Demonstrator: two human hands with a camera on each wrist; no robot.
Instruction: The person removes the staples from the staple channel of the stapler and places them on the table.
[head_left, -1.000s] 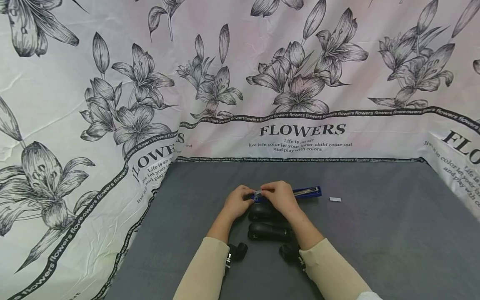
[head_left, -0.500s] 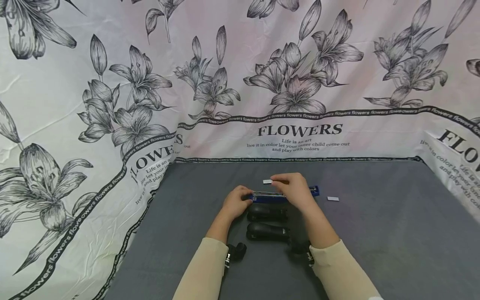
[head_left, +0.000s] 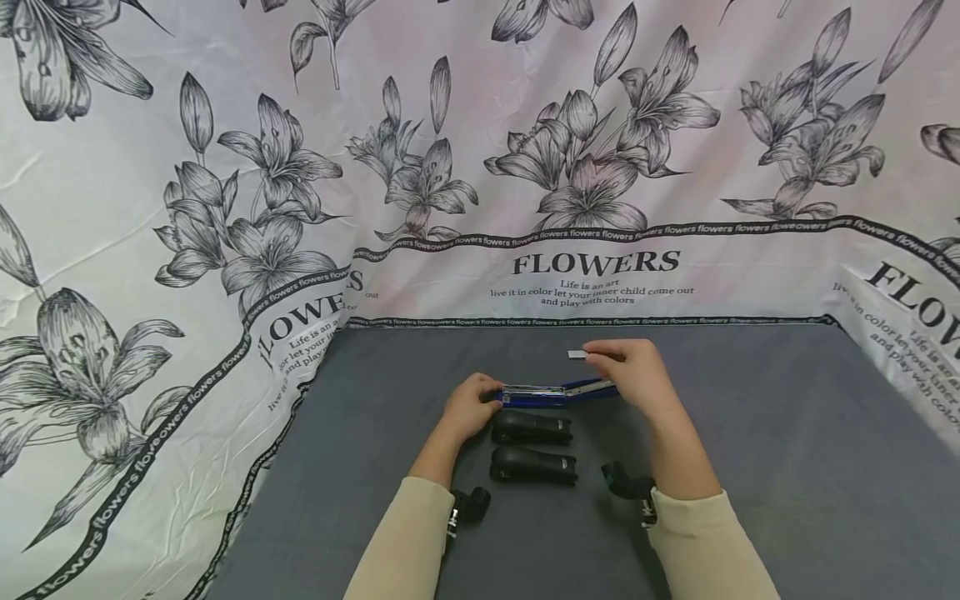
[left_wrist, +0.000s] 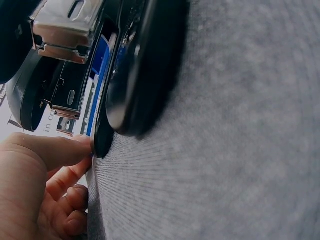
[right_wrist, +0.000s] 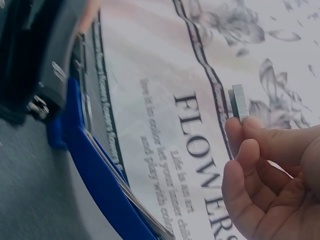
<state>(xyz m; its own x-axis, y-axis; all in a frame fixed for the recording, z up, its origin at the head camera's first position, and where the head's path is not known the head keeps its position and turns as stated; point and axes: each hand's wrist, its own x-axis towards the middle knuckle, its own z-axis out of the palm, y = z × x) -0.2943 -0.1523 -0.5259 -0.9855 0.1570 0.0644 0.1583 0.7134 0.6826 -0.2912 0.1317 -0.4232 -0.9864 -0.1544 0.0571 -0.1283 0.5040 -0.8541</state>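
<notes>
A blue stapler [head_left: 536, 396] lies opened out flat, its metal channel facing up. My left hand [head_left: 468, 407] pinches its left end between thumb and fingers; in the left wrist view that hand [left_wrist: 45, 175] is at the stapler's tip, with the blue body partly hidden by black staplers. Beyond the blue stapler, my right hand [head_left: 636, 375] holds up a small strip of staples [head_left: 577, 355]. The right wrist view shows this strip [right_wrist: 240, 102] between thumb and forefinger, its ridged side visible, while the blue stapler [right_wrist: 100, 175] lies apart from the hand.
Two black staplers, a nearer one [head_left: 534, 466] and a farther one [head_left: 531, 428], lie side by side in front of the blue stapler. The grey tabletop [head_left: 810, 450] ends at a flower-printed cloth [head_left: 600, 292] behind and at the sides.
My right hand has lifted away from the blue stapler's left end and moved right with the staple strip, uncovering the channel. The left hand stays put. A loose strip at right is now hidden.
</notes>
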